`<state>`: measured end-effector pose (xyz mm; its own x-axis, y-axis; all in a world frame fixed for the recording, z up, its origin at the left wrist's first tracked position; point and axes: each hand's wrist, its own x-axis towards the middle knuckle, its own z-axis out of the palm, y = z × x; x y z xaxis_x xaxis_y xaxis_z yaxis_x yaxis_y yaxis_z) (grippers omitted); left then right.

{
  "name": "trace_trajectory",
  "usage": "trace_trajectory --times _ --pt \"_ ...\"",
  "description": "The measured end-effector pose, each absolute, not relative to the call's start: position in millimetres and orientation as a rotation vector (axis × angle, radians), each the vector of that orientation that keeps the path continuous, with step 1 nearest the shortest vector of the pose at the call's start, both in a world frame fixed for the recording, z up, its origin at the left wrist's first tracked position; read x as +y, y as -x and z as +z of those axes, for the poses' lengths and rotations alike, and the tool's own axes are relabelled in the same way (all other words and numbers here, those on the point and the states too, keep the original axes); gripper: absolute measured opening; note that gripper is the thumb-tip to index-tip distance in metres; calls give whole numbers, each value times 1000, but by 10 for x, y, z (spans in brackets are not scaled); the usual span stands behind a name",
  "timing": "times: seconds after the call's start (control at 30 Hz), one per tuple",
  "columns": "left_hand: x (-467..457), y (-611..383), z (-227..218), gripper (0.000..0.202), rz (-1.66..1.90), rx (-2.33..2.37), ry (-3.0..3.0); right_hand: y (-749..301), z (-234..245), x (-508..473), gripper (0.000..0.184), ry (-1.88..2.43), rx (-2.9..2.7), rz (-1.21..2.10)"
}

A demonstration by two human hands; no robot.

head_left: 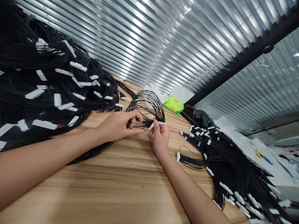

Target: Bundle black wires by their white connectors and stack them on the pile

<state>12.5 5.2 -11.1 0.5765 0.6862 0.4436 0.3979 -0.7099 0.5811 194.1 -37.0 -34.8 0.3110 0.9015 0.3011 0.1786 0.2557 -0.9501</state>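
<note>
The white connector (pixel 161 123) sits near the middle of the frame, pinched between thumb and fingers of the right hand (pixel 161 138); a second white piece shows just beside it. Its black wires (pixel 161 109) arch up and over to the left. The left hand (pixel 116 125) has thumb and index finger spread beside them; whether its curled fingers hold any strands, I cannot tell. With so small a pinch, the connector could twist or slip if the wires are tugged. The loop lies close to the left heap (pixel 46 73), so strands could snag there and drag neighbours across the counter (pixel 126 177). At right, a loose bundle (pixel 190 161) lies near the right forearm, which could sweep it into the right heap (pixel 233 161).
</note>
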Motion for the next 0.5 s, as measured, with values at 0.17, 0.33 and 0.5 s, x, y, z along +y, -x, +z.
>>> trace_trajectory --times 0.17,0.33,0.5 --pt "35 -104 -99 24 1082 847 -2467 -1919 -314 -383 36 1228 -1135 736" --pt "22 -101 -70 24 1269 980 -2380 -1857 -299 -445 34 1158 -1139 786" --pt "19 -96 -77 20 1342 884 -2371 -1824 -325 -475 36 1142 -1121 788"
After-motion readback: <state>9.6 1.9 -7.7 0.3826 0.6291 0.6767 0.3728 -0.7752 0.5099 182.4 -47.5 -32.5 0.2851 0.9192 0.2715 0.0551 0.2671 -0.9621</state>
